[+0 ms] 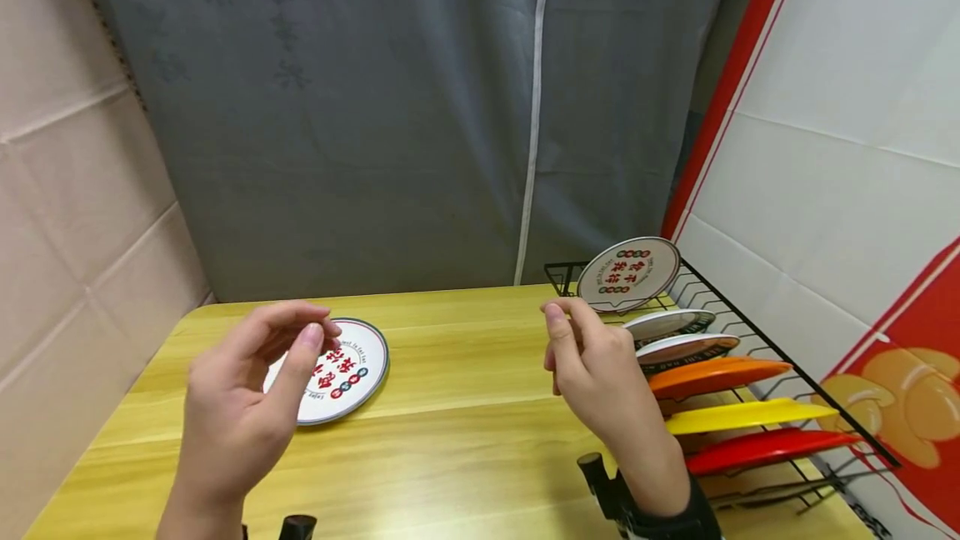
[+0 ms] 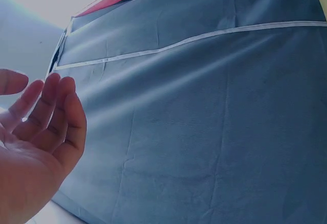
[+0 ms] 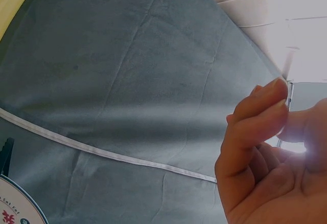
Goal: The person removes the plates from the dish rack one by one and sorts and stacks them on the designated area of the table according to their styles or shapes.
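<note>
My left hand hovers over the left part of the table, fingers loosely bent and holding nothing. Behind it lies a white plate with red characters and a dark rim, partly hidden by the fingers. On the right, my right hand is raised beside a dish rack, its fingers loosely curled around nothing. The wrist views also show empty palms, the left hand with a gap between thumb and fingers, and the right hand with thumb close to its fingertips.
A black wire rack runs along the right edge. In it stand a patterned white plate, two more white ones, an orange plate, a yellow plate and a red plate. A grey curtain hangs behind the wooden table.
</note>
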A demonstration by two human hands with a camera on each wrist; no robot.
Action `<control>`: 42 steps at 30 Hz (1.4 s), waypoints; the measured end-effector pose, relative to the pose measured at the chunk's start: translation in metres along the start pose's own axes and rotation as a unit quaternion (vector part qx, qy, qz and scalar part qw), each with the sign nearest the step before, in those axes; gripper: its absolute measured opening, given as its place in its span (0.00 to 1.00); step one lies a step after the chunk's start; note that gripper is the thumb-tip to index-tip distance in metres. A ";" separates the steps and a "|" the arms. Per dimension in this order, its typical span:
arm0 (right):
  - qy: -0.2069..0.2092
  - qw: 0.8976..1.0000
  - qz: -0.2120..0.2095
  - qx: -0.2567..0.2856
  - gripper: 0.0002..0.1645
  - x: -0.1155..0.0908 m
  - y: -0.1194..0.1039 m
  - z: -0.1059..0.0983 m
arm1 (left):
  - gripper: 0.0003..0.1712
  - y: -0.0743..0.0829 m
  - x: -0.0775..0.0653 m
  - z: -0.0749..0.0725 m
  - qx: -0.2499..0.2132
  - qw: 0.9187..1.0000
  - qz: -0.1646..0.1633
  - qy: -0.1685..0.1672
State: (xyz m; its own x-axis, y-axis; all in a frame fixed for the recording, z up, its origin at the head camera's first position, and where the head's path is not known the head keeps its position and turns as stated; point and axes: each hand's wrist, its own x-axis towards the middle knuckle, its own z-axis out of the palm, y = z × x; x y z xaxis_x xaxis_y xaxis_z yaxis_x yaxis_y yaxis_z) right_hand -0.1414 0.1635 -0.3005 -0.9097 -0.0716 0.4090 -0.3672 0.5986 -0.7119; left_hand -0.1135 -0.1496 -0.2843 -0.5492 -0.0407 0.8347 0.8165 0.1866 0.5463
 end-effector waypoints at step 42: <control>-0.289 0.868 0.004 -0.404 0.25 0.238 0.084 -0.072 | 0.12 -0.022 -0.001 0.006 0.021 0.998 -0.061 -0.003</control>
State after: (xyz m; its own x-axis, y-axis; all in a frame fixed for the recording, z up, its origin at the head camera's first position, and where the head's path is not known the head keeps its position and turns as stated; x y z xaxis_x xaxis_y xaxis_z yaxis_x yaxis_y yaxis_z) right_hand -0.3747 0.2544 -0.2219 -0.9423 -0.3142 -0.1157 -0.3180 0.9479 0.0157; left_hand -0.1316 -0.1479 -0.2977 -0.6451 -0.0591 0.7618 0.7357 0.2213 0.6401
